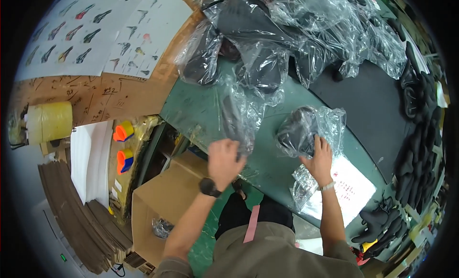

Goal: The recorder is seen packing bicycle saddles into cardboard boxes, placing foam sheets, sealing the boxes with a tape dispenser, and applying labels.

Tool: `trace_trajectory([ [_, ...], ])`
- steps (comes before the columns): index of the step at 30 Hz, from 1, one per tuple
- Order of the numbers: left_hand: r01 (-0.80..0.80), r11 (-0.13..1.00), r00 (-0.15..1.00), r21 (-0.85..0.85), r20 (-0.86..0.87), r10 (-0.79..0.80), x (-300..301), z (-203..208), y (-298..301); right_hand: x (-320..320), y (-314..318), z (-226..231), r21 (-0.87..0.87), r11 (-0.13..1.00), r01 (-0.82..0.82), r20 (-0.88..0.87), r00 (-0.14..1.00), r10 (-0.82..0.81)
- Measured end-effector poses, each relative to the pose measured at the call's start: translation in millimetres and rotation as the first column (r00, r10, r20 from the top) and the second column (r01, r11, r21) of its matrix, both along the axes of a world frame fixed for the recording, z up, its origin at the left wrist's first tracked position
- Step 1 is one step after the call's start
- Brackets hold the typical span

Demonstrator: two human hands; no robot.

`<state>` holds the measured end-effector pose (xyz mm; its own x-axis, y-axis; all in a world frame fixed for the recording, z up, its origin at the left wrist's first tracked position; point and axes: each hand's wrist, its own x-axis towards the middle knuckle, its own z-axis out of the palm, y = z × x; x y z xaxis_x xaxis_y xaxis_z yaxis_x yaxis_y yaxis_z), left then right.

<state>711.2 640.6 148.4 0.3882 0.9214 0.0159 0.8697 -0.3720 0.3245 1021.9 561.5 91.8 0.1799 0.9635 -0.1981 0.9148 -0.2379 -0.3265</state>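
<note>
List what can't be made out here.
Head view, blurred: left hand; grip on the long bagged item unclear.
Head view, hidden: part of the white sheet, behind the right forearm.
Head view, hidden: part of the carton, behind the left forearm.
Head view, too small: fine detail on the upper-left picture sheet.

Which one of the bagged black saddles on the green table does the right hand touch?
The rounded bagged saddle, with the right hand on its wrapping. A narrower bagged saddle lies by the left hand; others are piled farther back.
</note>
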Motion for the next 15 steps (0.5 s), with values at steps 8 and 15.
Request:
trace_trajectory([
  [8,-0.638,0.626,0.658,-0.449,0.105,0.745,75,-96,42,14,18,-51,-0.119,0.988,0.098,-0.275,0.953,-0.127],
  [15,-0.547,0.697,0.682,-0.464,0.235,0.692,65,-87,23,4,12,-66,0.025,1.000,-0.002,-0.299,0.954,0.009],
])
